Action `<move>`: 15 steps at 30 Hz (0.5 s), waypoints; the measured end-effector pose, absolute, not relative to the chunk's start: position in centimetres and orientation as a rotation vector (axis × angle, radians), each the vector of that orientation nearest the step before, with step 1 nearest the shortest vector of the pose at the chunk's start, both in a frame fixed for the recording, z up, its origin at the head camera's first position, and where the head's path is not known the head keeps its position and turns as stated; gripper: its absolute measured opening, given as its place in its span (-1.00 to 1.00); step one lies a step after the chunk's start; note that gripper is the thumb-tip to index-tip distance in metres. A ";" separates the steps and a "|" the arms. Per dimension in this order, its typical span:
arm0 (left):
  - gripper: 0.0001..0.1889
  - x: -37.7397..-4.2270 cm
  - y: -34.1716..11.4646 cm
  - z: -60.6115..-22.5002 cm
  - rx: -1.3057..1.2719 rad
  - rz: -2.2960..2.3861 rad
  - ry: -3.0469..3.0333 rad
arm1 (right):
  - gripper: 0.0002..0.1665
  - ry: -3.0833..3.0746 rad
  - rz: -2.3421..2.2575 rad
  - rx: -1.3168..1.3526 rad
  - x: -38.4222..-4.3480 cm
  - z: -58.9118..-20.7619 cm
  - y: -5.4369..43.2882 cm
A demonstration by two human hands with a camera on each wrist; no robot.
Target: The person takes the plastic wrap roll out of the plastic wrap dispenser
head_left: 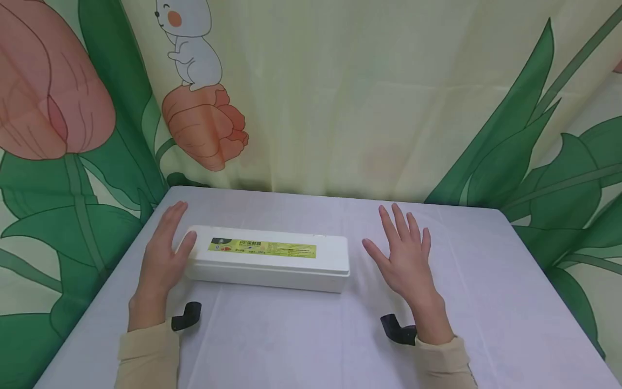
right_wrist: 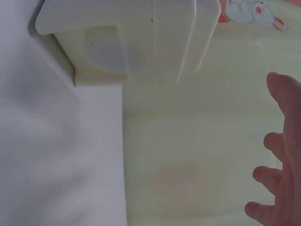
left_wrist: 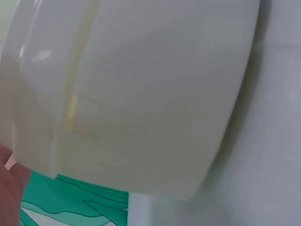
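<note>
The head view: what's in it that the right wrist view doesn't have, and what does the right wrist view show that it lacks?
Only the head view shows the label on the box, the left hand, the sleeves and the black pieces by the wrists.

Only the right wrist view shows the box's right end face-on and the ears of the printed white animal.

Both show the box, that animal, the right hand, the table and the curtain.
</note>
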State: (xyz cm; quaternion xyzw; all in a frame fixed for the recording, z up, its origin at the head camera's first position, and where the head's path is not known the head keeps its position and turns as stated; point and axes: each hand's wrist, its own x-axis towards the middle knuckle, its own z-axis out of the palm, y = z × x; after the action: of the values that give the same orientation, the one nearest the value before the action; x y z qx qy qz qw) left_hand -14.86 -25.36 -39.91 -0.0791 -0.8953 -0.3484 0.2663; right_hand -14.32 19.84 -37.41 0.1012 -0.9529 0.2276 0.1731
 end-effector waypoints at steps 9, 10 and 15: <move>-0.38 -14.9 -26.0 -40.5 -0.193 -1.064 -2.365 | -0.08 -2.720 0.665 0.384 -14.8 -37.7 17.4; -0.38 -14.9 -26.0 -40.6 -0.194 -1.071 -2.360 | -0.07 -2.722 0.667 0.391 -14.8 -37.7 17.2; -0.39 -15.0 -26.4 -40.9 -0.197 -1.109 -2.339 | -0.06 -2.735 0.664 0.431 -15.0 -37.7 16.2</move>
State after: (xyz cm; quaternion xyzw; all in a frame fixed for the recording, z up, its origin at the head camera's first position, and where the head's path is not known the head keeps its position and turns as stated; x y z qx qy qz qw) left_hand -14.96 -26.35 -40.88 -0.0730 -0.8676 -0.4115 0.2694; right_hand -14.96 16.22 -37.65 0.1497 -0.9502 0.2306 0.1469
